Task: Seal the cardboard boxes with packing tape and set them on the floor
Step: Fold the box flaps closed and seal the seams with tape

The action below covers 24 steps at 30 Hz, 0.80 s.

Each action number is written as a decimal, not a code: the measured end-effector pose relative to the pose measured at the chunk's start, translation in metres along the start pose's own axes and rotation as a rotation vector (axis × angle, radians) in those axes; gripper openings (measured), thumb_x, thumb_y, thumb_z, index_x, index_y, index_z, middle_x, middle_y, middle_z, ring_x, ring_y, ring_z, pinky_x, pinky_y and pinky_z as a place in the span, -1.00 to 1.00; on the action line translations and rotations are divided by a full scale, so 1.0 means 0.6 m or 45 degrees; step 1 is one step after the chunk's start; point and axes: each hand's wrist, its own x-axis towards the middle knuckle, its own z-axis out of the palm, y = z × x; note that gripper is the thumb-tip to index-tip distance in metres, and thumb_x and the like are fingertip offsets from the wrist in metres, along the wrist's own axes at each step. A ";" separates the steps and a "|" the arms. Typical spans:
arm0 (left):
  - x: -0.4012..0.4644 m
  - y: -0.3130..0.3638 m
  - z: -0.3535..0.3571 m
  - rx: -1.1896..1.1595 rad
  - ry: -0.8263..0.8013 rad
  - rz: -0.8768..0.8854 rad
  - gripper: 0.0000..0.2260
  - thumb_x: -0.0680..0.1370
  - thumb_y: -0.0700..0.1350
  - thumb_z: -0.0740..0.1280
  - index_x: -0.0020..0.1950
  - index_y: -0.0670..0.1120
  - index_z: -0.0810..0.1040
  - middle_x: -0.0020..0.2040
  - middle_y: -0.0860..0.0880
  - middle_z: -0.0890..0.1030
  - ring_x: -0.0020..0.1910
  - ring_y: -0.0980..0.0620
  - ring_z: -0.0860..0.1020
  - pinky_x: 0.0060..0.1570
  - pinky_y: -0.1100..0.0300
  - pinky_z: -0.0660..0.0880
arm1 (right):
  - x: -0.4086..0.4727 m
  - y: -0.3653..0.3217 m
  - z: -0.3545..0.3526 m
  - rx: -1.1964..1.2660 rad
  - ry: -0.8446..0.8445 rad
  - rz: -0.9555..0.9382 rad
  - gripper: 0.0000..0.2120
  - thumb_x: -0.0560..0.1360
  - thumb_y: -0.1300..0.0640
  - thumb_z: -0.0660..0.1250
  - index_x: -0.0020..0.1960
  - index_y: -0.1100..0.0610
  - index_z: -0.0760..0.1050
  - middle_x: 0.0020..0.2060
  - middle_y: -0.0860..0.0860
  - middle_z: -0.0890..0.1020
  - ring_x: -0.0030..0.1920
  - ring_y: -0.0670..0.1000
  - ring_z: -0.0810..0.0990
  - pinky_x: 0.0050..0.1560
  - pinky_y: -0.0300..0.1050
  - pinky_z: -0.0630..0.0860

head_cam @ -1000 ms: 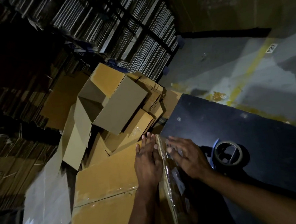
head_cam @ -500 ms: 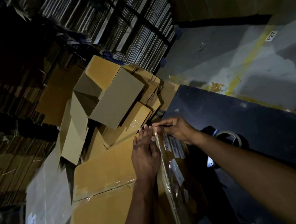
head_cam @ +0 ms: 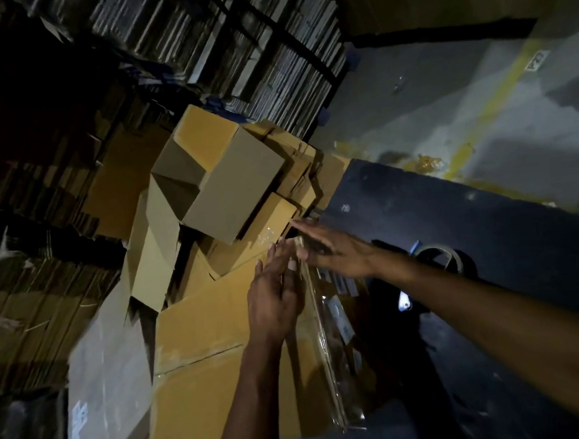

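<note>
A brown cardboard box stands at the left edge of a dark table, clear tape shining along its top edge and across its side seam. My left hand lies flat on the box's left face with fingers straight, just under the top corner. My right hand reaches over that corner with fingers stretched out, lying on the box's right face with its white labels. A roll of packing tape rests on the table just beyond my right wrist.
Several other cardboard boxes are heaped on the floor left of the table, some open and tilted. Behind them rise racks of flat cardboard sheets. Grey floor with a yellow line lies to the upper right.
My right hand has let go of its pinch at the box's top corner and now stretches flat over it. My left hand stays flat on the left face.
</note>
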 end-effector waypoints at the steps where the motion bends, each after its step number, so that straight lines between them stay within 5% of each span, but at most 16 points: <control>1: -0.013 0.002 0.004 -0.031 0.042 -0.042 -0.57 0.71 0.05 0.13 0.58 0.02 0.40 0.56 0.13 0.33 0.60 0.28 0.16 0.62 -0.11 0.13 | 0.001 0.005 0.014 -0.128 0.017 -0.065 -0.27 0.62 -0.36 0.11 0.66 -0.16 -0.09 0.65 -0.11 0.01 0.63 -0.13 -0.05 0.60 0.14 0.11; 5: -0.091 0.006 0.019 -0.124 0.225 -0.149 -0.59 0.72 -0.01 0.17 0.57 -0.04 0.43 0.56 0.05 0.41 0.61 0.20 0.21 0.62 -0.11 0.16 | -0.016 0.040 0.020 -0.292 -0.007 -0.281 -0.28 0.69 -0.07 0.19 0.67 -0.03 -0.18 0.66 -0.04 -0.06 0.64 -0.05 -0.04 0.54 0.18 0.24; 9: -0.198 0.021 0.020 -0.138 0.342 -0.148 -0.62 0.70 -0.06 0.25 0.53 0.00 0.48 0.53 0.07 0.45 0.59 0.16 0.28 0.56 -0.12 0.27 | -0.013 0.022 -0.016 -0.552 -0.096 -0.208 -0.18 0.61 -0.35 0.12 0.63 -0.18 -0.32 0.65 -0.05 -0.23 0.59 0.13 0.20 0.41 0.41 0.32; 13: -0.298 0.012 0.020 -0.085 0.209 -0.022 -0.62 0.72 -0.06 0.17 0.54 -0.07 0.46 0.55 0.04 0.44 0.59 0.03 0.31 0.49 -0.22 0.36 | -0.055 -0.013 -0.009 -0.761 -0.018 -0.400 -0.09 0.56 -0.43 0.13 0.65 -0.09 -0.29 0.64 -0.01 -0.28 0.65 0.05 -0.18 0.52 0.46 0.05; 16: -0.340 -0.016 0.028 0.066 -0.018 0.185 -0.50 0.75 0.16 0.05 0.59 -0.06 0.38 0.64 0.00 0.30 0.63 -0.06 0.24 0.52 -0.19 0.28 | -0.097 -0.026 0.044 -0.946 -0.113 -0.623 -0.08 0.52 -0.48 0.09 0.66 -0.06 -0.20 0.65 0.12 -0.22 0.64 0.12 -0.23 0.55 0.42 -0.12; 19: -0.346 -0.049 0.042 0.365 -0.087 0.383 -0.41 0.71 0.25 0.14 0.63 -0.07 0.31 0.66 -0.11 0.22 0.64 -0.14 0.21 0.52 -0.25 0.26 | -0.115 -0.003 0.068 -1.138 -0.163 -0.682 -0.12 0.54 -0.46 0.11 0.68 -0.06 -0.10 0.65 0.14 -0.21 0.64 0.13 -0.23 0.52 0.47 -0.05; 24: -0.342 -0.065 0.057 0.497 0.092 0.484 -0.41 0.65 0.22 0.30 0.60 -0.05 0.36 0.61 -0.12 0.34 0.58 -0.11 0.33 0.43 -0.22 0.43 | -0.132 0.007 0.029 -1.114 -0.186 -0.736 -0.17 0.60 -0.35 0.19 0.68 -0.01 -0.07 0.65 0.14 -0.18 0.65 0.12 -0.20 0.50 0.49 0.03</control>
